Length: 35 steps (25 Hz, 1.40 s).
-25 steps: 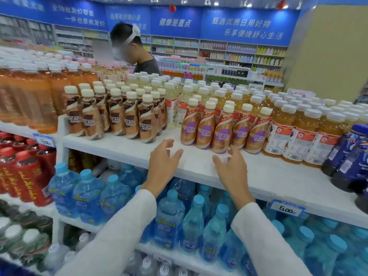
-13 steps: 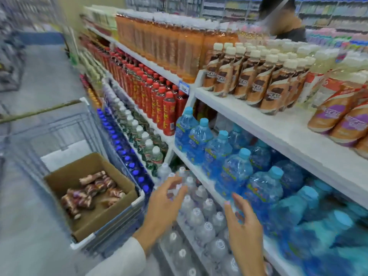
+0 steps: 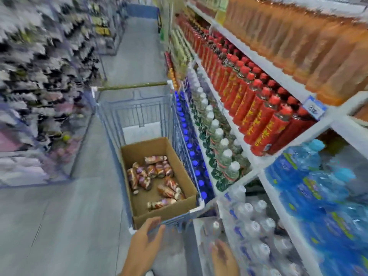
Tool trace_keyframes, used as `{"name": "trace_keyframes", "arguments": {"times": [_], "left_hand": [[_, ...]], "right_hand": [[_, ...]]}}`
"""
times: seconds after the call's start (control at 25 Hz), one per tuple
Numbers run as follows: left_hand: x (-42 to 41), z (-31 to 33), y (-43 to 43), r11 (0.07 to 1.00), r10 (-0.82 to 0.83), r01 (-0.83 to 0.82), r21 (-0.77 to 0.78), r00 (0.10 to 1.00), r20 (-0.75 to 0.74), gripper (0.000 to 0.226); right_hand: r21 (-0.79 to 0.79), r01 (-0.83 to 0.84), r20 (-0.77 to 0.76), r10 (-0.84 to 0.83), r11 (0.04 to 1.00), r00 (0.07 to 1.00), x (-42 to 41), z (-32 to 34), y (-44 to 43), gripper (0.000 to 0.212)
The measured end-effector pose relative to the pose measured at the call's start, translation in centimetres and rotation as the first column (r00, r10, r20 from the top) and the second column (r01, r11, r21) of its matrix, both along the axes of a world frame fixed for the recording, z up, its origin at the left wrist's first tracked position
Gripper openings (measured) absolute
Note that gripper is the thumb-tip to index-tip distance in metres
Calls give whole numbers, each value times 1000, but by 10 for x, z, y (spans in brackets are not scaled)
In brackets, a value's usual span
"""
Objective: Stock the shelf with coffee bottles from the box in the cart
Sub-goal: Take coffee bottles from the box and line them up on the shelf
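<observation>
An open cardboard box [image 3: 180, 170] sits inside a blue wire shopping cart [image 3: 139, 114] in the aisle. Several small brown coffee bottles [image 3: 153, 172] lie loose on the box floor. My left hand [image 3: 144, 248] hovers just below the cart's near rim, fingers spread and holding nothing. My right hand [image 3: 224, 259] is low at the bottom edge, blurred, fingers relaxed and empty, in front of clear water bottles. The coffee shelf is out of view.
A long white shelf unit [image 3: 256, 162] runs along the right, holding red bottles [image 3: 256, 108], orange drinks [image 3: 298, 40], blue water bottles [image 3: 310, 176] and clear bottles [image 3: 253, 226]. Blurred racks [image 3: 39, 76] line the left. Grey aisle floor [image 3: 65, 216] lies left of the cart.
My view has swung left and down from the coffee shelf to the cart. Both empty hands have dropped from the shelf edge toward the cart's near rim.
</observation>
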<state>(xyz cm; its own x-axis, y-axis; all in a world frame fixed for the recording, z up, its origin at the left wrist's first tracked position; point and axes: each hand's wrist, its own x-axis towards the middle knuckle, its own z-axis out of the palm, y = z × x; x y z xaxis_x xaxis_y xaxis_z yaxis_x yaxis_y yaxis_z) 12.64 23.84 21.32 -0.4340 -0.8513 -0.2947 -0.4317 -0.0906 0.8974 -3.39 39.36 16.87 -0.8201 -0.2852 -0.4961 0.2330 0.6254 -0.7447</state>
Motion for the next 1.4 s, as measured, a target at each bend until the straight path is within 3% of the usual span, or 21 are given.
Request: {"name": "trace_keyframes", "arguments": {"times": [0.08,0.12,0.52,0.76,0.92,1.12,1.28,1.4], "left_hand": [[4,-13,-26,999,17,-18,27,999,40,18],[6,-17,-38,998,27,-29,48,999,46,17],[-45,-57,-139,983,29,-49,177,993,116,19],[-128,-118,-226,976,-178,119,183,919,352,41],[-173,-183,-277,933,-351,237,272,769,534,44],[-197,-285,-299,824,-553,462,328,531,642,70],[-215,-336,-303,687,-602,683,247,346,720,66],[-209,-361,-307,630,-587,757,172,318,744,75]], "right_hand": [[-5,20,43,-20,1000,999,4,13,-31,18],[12,-15,55,14,1000,998,3,11,-41,14],[89,-256,184,236,963,954,-26,21,-149,29],[83,-335,226,310,938,923,-76,3,-199,31],[80,-371,285,336,925,898,-108,-24,-221,25],[153,-355,379,277,922,883,-126,-48,-233,21],[203,-277,428,169,939,888,-127,-63,-240,16],[224,-238,455,114,945,883,-122,-71,-248,19]]}}
